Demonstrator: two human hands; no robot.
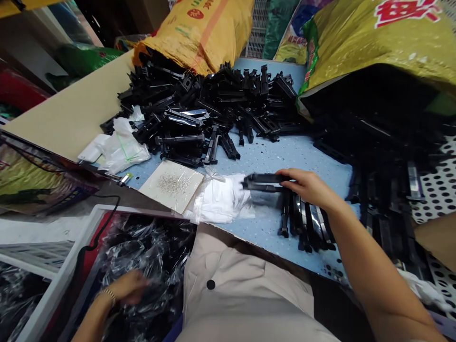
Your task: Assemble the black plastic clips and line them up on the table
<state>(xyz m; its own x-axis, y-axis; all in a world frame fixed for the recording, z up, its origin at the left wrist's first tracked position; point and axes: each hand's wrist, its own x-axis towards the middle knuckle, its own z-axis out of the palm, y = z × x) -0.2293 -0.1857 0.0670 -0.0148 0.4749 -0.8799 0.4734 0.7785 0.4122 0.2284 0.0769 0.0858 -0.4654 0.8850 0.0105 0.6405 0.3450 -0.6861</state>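
Observation:
My right hand [304,184] pinches one end of a long black plastic part [261,180] and holds it above the blue tabletop. Right below that hand, several similar black parts [306,223] lie side by side. The held part's far end reaches over a stack of clear plastic bags [224,197]. My left hand [130,286], smeared by motion, is over a crate [101,211] of black parts in clear plastic wrapping [153,256]. Its fingers are too blurred to show whether they grip anything.
A large heap of black parts [199,104] covers the table's back, below an orange sack [210,28]. A yellow sack [384,42] spills more parts at the right. Near the front edge lie a speckled white square [173,185] and a crumpled white bag [124,147].

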